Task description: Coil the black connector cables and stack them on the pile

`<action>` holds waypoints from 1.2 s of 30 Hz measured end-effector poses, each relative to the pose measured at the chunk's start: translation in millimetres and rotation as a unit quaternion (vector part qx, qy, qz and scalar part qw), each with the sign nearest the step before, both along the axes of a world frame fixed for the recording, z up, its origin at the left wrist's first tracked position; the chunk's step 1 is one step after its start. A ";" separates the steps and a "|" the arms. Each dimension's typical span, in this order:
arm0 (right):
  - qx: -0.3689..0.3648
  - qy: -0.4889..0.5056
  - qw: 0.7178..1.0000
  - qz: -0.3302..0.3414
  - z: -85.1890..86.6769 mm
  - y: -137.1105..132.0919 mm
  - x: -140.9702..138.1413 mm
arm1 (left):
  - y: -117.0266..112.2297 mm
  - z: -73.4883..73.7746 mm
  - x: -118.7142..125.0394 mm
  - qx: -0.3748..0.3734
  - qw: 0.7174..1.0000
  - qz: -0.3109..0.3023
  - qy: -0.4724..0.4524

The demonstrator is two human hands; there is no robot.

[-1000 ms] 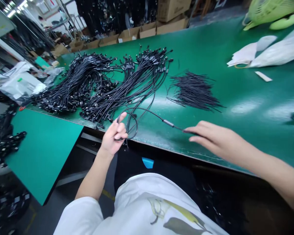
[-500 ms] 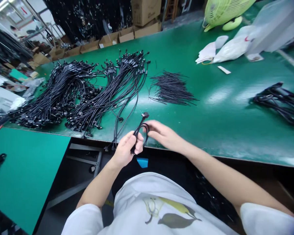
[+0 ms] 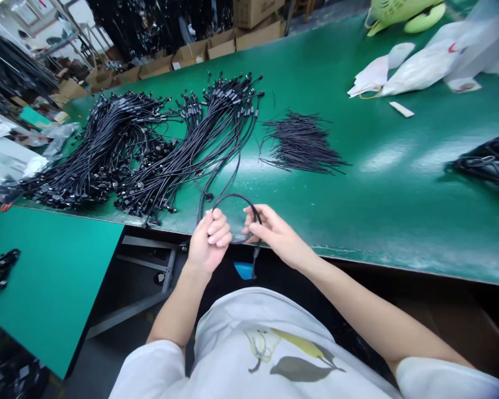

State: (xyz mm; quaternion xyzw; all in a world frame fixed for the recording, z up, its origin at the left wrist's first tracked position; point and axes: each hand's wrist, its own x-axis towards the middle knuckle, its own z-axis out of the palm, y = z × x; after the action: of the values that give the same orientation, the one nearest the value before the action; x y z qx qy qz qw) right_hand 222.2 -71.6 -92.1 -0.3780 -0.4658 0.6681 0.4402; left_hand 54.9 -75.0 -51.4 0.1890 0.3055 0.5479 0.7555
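Note:
A black cable (image 3: 238,195) curves in a loop between my hands at the table's front edge. My left hand (image 3: 211,239) is closed around one side of the loop. On the other side, my right hand (image 3: 270,230) pinches the cable between thumb and fingers. One cable end with a dark connector hangs below the right hand, over the edge. Just beyond my left hand lies a pile of black cables (image 3: 208,133) with connectors at their ends. A heap of short thin black ties (image 3: 305,144) rests past my right hand.
A larger cable pile (image 3: 108,144) covers the left of the green table (image 3: 378,216). White plastic bags (image 3: 424,66) and a light green fan (image 3: 399,14) stand at the back right, with a black cable bundle (image 3: 488,163) at right. A lower green surface (image 3: 54,277) adjoins at left.
The small coil in my left hand has opened into a wider loop held by both hands. My right hand has closed on the cable, and its connector end now hangs down. The view has shifted slightly.

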 end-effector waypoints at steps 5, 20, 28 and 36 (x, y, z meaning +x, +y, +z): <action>0.058 -0.197 0.972 0.117 -17.4 -23.4 27.1 | -0.6 21.6 -40.7 0.041 0.996 0.078 -0.026; 0.226 -0.417 0.880 -0.032 -3.0 -7.8 72.3 | 4.0 15.2 -53.2 0.045 0.998 0.036 0.031; 0.420 -0.486 0.766 -0.021 0.0 -22.7 71.6 | 3.8 10.4 -39.8 0.143 0.964 0.096 0.204; 0.428 -0.380 0.819 -0.046 39.9 -0.8 35.0 | -16.8 -17.4 2.6 0.292 0.842 -0.163 0.424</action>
State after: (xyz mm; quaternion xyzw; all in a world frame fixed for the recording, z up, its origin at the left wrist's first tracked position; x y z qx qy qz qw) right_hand 257.2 -72.4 -52.3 -0.3964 -0.8174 0.1838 0.3755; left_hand 57.6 -91.8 -68.9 0.6617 0.3870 0.3470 0.5404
